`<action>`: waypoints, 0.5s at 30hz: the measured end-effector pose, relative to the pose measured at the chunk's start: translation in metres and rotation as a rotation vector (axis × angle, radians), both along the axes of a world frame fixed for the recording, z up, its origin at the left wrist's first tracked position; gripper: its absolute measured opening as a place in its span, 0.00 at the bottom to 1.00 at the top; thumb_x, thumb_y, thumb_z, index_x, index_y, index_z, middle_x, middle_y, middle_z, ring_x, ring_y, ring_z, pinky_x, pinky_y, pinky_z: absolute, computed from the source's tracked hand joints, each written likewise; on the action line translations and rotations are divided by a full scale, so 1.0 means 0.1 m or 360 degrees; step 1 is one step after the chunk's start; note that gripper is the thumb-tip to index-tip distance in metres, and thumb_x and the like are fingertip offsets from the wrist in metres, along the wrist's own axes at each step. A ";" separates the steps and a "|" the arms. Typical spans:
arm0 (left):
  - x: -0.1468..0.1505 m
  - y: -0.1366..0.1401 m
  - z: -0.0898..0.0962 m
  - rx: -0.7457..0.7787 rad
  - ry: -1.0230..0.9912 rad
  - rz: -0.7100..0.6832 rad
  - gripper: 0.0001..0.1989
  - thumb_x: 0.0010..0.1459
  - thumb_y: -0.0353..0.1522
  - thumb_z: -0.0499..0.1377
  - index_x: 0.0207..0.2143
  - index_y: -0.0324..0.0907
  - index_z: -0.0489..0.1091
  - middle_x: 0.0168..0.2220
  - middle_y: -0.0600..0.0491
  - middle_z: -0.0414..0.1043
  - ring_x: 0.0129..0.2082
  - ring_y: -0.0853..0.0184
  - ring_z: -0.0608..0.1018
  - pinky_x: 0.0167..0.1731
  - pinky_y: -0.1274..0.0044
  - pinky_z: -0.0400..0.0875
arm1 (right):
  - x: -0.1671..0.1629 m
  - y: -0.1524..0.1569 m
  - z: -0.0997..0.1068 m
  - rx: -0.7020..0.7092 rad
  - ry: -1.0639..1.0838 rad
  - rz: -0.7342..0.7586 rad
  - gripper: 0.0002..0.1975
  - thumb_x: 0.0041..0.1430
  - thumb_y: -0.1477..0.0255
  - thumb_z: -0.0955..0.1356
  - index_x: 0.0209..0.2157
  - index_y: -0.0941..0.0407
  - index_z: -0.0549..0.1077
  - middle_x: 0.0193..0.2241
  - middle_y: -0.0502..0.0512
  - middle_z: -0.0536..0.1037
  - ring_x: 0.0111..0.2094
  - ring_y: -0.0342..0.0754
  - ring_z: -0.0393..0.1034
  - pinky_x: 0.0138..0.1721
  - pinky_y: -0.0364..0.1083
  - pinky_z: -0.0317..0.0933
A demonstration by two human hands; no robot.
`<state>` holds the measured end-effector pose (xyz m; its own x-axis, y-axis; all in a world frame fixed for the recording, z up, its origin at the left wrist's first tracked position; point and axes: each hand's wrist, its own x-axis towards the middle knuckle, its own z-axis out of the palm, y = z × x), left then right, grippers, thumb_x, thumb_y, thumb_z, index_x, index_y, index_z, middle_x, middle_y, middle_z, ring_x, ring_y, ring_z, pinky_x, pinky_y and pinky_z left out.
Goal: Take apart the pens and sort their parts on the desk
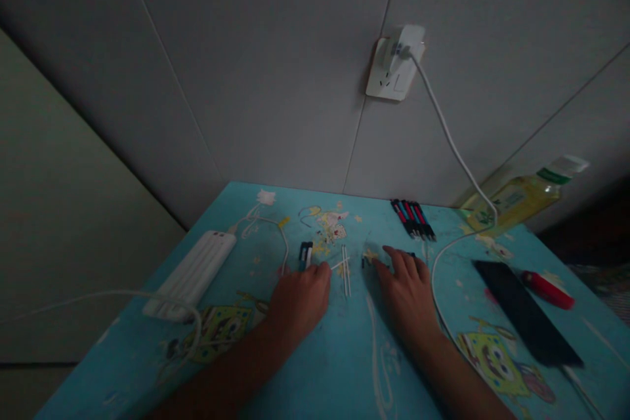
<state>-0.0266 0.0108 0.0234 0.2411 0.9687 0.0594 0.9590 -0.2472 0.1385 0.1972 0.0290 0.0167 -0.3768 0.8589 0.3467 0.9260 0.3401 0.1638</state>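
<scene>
Where the left hand (pixel 302 292) is resting: grip is pinching a white stick (pixel 339 264), which is crossing two white rods (pixel 347 273).
Right hand (pixel 406 279): grip is looking released, fingers lying apart beside small dark bits (pixel 363 263).
Pens (pixel 412 220): are lying in a row toward the back edge of the counter (pixel 335 367).

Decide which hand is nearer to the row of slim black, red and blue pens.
Right. The right hand lies on the near side of the pens; the left hand is farther off, to their left.
</scene>
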 end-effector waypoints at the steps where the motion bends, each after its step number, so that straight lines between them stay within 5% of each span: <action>1: 0.00 0.00 0.00 0.0005 0.0004 -0.0002 0.13 0.69 0.32 0.45 0.39 0.42 0.69 0.32 0.48 0.76 0.32 0.59 0.80 0.40 0.66 0.69 | 0.00 0.00 0.00 -0.0005 0.0001 -0.0002 0.17 0.61 0.79 0.67 0.50 0.53 0.75 0.59 0.63 0.68 0.57 0.63 0.61 0.56 0.62 0.54; 15: 0.01 -0.01 0.00 -0.0031 0.0015 -0.0041 0.13 0.69 0.32 0.45 0.39 0.42 0.68 0.32 0.49 0.76 0.32 0.58 0.80 0.40 0.65 0.69 | -0.01 0.09 -0.09 -0.0032 -0.0001 0.0006 0.16 0.62 0.77 0.67 0.51 0.56 0.74 0.58 0.64 0.68 0.57 0.62 0.59 0.58 0.61 0.52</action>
